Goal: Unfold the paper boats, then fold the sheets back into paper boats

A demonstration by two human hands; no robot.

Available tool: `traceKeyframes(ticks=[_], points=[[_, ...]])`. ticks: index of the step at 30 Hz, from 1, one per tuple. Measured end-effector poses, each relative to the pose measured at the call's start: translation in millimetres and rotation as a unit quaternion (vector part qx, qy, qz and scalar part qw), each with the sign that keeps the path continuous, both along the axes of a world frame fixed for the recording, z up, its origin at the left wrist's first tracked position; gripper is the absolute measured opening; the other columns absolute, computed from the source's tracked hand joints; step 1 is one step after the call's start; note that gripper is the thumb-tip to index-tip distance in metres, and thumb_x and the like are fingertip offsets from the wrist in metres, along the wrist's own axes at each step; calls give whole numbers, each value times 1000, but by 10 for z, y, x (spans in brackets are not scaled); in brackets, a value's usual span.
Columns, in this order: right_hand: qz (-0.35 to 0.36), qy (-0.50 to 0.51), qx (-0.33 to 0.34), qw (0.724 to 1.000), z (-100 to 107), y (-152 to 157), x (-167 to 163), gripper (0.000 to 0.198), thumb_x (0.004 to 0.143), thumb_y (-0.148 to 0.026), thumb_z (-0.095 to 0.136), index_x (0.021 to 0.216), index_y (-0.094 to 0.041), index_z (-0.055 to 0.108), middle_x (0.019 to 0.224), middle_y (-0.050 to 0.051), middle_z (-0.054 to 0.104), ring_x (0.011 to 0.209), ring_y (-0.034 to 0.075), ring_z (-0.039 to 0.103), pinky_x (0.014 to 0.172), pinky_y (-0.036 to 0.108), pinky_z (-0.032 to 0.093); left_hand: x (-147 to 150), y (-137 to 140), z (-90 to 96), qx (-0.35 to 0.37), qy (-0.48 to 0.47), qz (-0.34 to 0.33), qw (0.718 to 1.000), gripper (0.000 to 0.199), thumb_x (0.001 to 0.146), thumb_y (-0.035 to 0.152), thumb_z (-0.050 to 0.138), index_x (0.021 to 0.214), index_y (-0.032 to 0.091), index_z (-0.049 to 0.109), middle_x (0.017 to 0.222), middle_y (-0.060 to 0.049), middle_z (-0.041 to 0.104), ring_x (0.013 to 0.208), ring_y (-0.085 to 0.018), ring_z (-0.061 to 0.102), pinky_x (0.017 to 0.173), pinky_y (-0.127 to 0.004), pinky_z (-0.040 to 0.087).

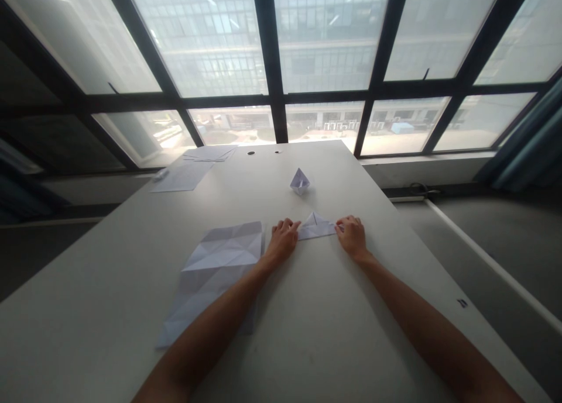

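A white sheet of folded paper (315,227) lies on the table, with a triangular peak in the middle and a flat strip along its lower edge. My left hand (284,238) pinches its left end, fingers curled. At the opposite end, my right hand (352,236) grips the right corner between thumb and fingers. Just beyond the folded paper stands a small white paper boat (300,183) with a pointed centre. Beside and partly under my left forearm is a creased sheet of paper (223,251), opened out, with fold lines across it.
The white table (316,344) runs forward to large windows with dark frames (276,58). Several flat paper sheets (187,176) lie at its far left. Two small dark holes are near the far edge. A small dark mark (462,303) is near the right edge.
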State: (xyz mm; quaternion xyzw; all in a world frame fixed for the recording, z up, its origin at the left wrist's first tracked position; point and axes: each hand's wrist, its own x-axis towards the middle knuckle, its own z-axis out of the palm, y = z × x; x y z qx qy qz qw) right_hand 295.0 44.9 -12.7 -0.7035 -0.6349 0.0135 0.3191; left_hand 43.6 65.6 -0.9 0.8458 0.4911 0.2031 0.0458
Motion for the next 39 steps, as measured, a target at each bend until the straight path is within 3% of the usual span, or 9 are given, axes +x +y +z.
traceKeyframes(ticks=[3,6,10,14,19,23,27,32,39], points=[[1,-82,8,997,9,-74,-99,29,91,-19,49,112,-16,68,118,15,64,113,28,54,98,39,40,8,33,-48,-17,6,-122,992,63,87,1,34,146,20,43,152,-8,43,142,-21,34,115,-41,29],[65,-119,-26,990,-58,-141,-264,43,96,-15,34,133,-10,55,137,17,55,130,26,45,110,39,30,15,60,-71,-77,20,-199,977,64,89,2,29,150,21,37,156,-5,36,146,-17,28,120,-41,22],[117,-126,-97,980,-152,-180,-414,61,101,-41,31,148,-2,35,156,21,31,146,29,23,119,47,15,32,4,-50,-93,57,-185,977,52,101,24,26,153,21,29,160,-5,27,148,-19,23,121,-44,16],[110,-116,-120,980,-180,-160,-373,68,99,-48,30,150,-2,30,159,20,24,149,29,16,120,47,11,61,-97,-43,-56,111,-144,982,65,101,52,26,155,16,23,161,-11,20,150,-25,12,121,-49,11],[32,-125,-115,985,-206,-128,-227,68,98,-44,35,148,3,32,157,24,25,148,33,18,119,49,11,94,-142,-71,-44,141,-81,986,73,100,57,24,154,7,23,160,-18,19,150,-29,13,120,-51,13],[38,-107,-105,988,-192,-129,-210,63,97,-40,39,146,0,38,155,23,32,146,33,23,118,48,13,144,-156,-68,-10,114,-1,993,79,98,59,31,151,1,26,157,-25,24,149,-34,16,118,-54,18],[77,-78,-87,990,-140,-155,-295,58,97,-38,43,144,-3,42,151,22,39,144,29,30,117,44,19,185,-165,-67,37,79,-34,996,81,95,58,43,151,3,26,155,-25,31,147,-32,25,119,-47,24],[121,-64,-52,989,-45,-211,-406,57,92,-42,55,138,-8,49,141,20,53,133,29,44,111,40,30,209,-130,-136,1,44,-51,998,72,96,52,45,146,2,34,149,-26,41,142,-31,36,116,-45,32],[117,19,0,993,19,-168,-407,40,87,-29,62,125,-14,61,120,12,67,112,25,55,101,36,41,204,-79,-121,-28,-33,-32,999,52,98,33,44,144,9,39,146,-20,48,139,-26,42,114,-41,35]])
